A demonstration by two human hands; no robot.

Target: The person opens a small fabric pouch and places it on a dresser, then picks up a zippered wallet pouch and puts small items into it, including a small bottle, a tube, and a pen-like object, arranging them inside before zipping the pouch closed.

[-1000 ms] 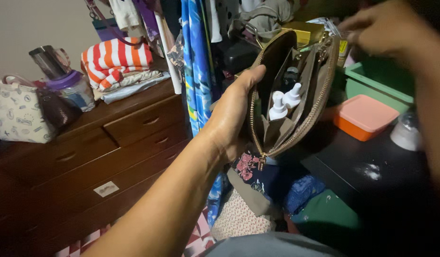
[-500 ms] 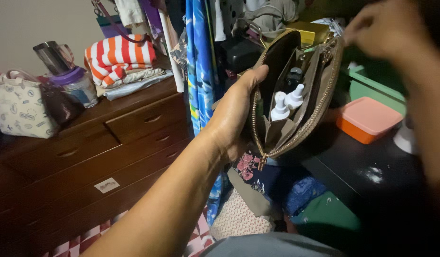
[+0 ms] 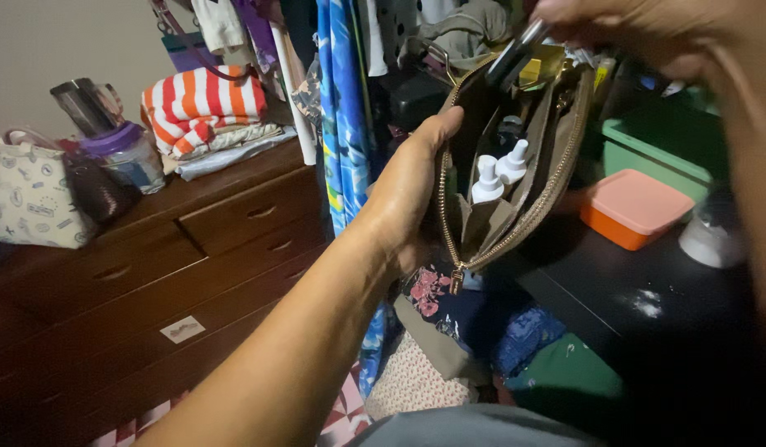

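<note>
far left on the dark wood dresser (image 3: 234, 240): printed tote bag (image 3: 31, 203), blender jar w/ purple base (image 3: 118, 145), striped orange-white folded cloth (image 3: 202, 103). blue patterned fabric (image 3: 343, 124) hangs mid-frame. left hand (image 3: 412, 194) grips the pouch (image 3: 515, 165) from its left side, thumb along the edge. pouch is olive-brown, gold zipper fully undone, mouth gaping, held up in front of the shelf clutter; two white spray bottles (image 3: 499, 174) stand inside. right hand (image 3: 648, 33), top right, pinches a dark slim tube (image 3: 515, 54) at the pouch's top opening. salmon-lidded orange box (image 3: 635, 207) on the black table (image 3: 648, 290) at right.
</note>
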